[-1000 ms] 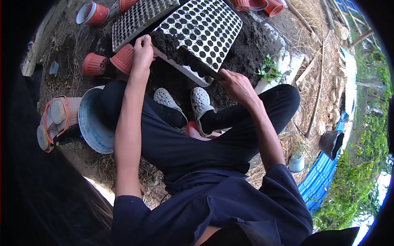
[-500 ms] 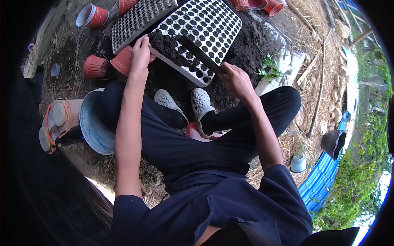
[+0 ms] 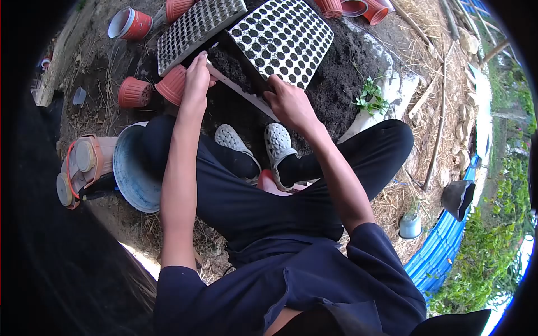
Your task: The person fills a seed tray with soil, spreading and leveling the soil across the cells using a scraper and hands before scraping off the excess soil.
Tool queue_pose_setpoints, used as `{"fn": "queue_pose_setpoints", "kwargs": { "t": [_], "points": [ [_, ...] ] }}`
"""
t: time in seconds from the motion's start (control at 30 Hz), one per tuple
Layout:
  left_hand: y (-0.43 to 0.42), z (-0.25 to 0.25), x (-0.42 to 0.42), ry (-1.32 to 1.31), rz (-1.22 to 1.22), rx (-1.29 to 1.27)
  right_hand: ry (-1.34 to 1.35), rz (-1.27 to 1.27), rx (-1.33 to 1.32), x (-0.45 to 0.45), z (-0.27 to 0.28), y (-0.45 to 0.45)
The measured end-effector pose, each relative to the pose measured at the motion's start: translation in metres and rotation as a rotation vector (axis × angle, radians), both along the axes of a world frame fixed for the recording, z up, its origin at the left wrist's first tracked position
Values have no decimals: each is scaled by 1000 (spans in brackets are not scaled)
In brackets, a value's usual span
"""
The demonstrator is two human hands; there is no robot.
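Shifted since the earlier frame: the dark flat strip [image 3: 248,66] and the right hand [image 3: 291,103], both now toward 7 o'clock over the white cell tray [image 3: 286,42]. Cells formerly beneath the strip are exposed and hold dark soil level with their rims; the loose soil [image 3: 228,66] lies between strip and near edge, so levelling appears well advanced except along that margin.

Items follow, largest first; bearings are from the tray's middle.

White cell tray: at 12 o'clock of the view, beyond the feet, long near edge facing 7 o'clock. Second cell tray [image 3: 199,28]: just beside it at 9 o'clock, its cells apparently unfilled. Soil bank [image 3: 342,73]: 4 o'clock, close alongside.

Right hand: 6 o'clock, grip closed firmly on the strip's near end. Left hand [image 3: 196,81]: 8 o'clock, grip partly closed, fingertips at the tray's near left corner; firmness of hold cannot be told. Red pot [image 3: 171,85]: 8 o'clock, beyond that hand, tilted.
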State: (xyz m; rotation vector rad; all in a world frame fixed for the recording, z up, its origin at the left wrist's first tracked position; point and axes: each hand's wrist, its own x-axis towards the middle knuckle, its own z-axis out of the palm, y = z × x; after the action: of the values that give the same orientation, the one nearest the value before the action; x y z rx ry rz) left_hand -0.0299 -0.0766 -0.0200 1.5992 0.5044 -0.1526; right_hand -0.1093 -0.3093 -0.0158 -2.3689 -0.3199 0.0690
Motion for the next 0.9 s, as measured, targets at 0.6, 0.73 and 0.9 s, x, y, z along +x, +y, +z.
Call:
{"fn": "queue_pose_setpoints", "kwargs": {
  "t": [0.6,0.73,0.9],
  "points": [
    [-2,-7,4,-149,48,134,-91,-43,-4,0,9,3],
    [-10,4,2,-146,80,221,-68,-67,-22,-6,12,2],
    [-11,15,2,-101,56,283,-66,-96,3,-12,7,-3]
  ]
}}
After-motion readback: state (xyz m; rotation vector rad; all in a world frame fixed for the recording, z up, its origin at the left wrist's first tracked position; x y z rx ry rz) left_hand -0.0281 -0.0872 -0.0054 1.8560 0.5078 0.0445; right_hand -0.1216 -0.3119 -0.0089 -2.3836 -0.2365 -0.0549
